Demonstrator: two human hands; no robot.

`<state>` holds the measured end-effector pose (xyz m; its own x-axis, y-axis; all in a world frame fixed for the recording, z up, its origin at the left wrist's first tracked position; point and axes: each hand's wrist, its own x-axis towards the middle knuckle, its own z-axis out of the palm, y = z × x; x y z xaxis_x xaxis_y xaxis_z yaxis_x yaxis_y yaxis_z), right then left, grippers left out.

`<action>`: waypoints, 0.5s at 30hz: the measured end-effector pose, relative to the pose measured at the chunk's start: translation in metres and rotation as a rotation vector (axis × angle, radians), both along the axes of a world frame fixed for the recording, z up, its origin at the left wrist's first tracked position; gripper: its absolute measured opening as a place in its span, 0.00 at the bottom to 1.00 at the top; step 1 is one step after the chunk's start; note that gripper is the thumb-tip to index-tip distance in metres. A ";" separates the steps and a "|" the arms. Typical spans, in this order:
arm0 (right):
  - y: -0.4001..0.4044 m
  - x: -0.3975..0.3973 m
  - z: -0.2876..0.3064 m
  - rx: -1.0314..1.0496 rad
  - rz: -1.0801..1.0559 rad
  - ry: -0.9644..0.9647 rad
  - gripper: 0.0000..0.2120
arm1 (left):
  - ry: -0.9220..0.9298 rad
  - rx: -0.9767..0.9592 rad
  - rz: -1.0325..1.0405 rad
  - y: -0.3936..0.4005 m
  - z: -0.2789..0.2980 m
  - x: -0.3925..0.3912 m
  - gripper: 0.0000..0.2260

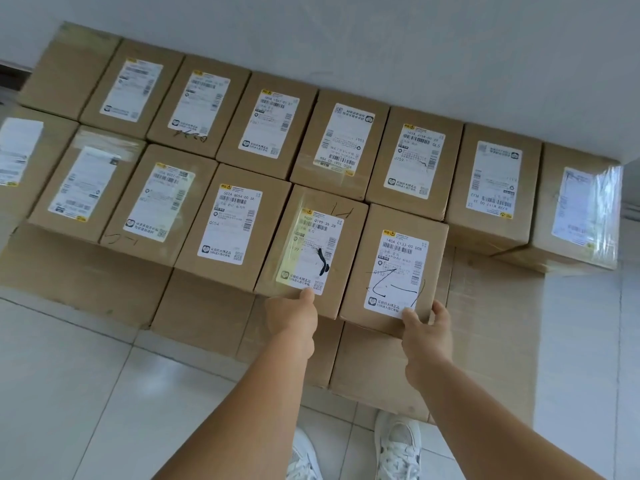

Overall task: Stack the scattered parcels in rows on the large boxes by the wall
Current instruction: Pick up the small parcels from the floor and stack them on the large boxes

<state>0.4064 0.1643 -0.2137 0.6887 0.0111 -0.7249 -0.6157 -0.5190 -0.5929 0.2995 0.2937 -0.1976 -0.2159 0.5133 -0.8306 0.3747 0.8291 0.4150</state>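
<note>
The person's right hand (pixel 427 336) grips the near corner of the last parcel (pixel 394 268) in the front row, thumb on its label, fingers curled round the edge. The left hand (pixel 292 315) rests its thumb on the neighbouring parcel (pixel 310 251); its fingers are hidden. Beyond the fingers, two rows of parcels cover the large boxes (pixel 214 306) against the white wall (pixel 381 39). Below the hands lies the pale tiled floor (pixel 86 393).

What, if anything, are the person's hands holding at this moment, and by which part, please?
Left hand grips the taped parcel at its near edge; right hand grips the scribbled-label parcel at its near right corner.
</note>
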 end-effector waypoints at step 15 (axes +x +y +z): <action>0.000 0.028 0.084 -0.204 0.534 -0.124 0.32 | 0.130 0.353 -0.523 -0.034 0.088 0.018 0.39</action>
<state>0.4346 0.1644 -0.1294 0.7061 0.2484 -0.6631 -0.1701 -0.8495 -0.4994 0.3176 0.2602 -0.1094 0.0490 0.8157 -0.5764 0.7580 0.3454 0.5533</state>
